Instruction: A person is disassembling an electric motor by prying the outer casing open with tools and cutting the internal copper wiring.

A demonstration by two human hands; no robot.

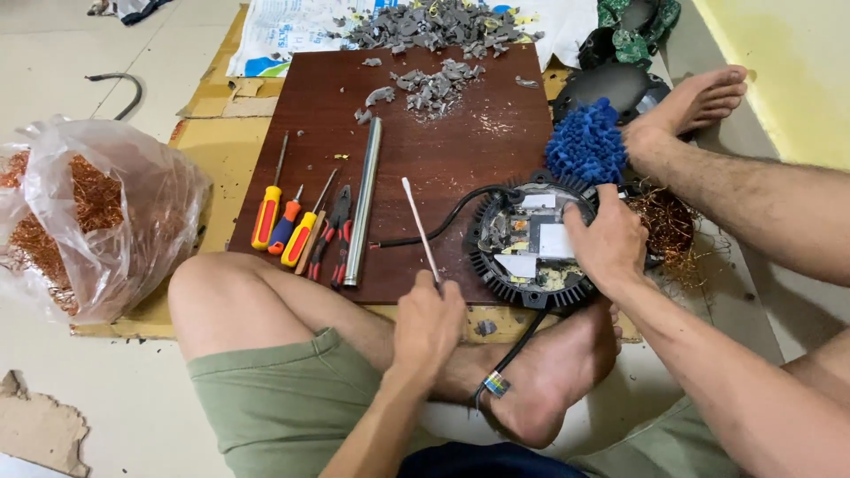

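Observation:
I sit on the floor with a dark brown wooden board (443,150) in front of me. My left hand (427,323) is shut on a thin white rod (420,227) that points up and away over the board. My right hand (609,241) grips the right side of a round black finned housing (531,243) at the board's near right corner; inside it are white and grey parts. A black cable (443,223) leaves the housing to the left, and another runs down past my foot (553,372).
Several screwdrivers (285,221), pliers (335,237) and a metal tube (363,204) lie on the board's left half. Grey broken bits (434,26) are heaped at the far edge. A plastic bag of copper wire (88,221) stands left. A blue mop-like pad (584,146) and loose copper wire (668,226) sit right.

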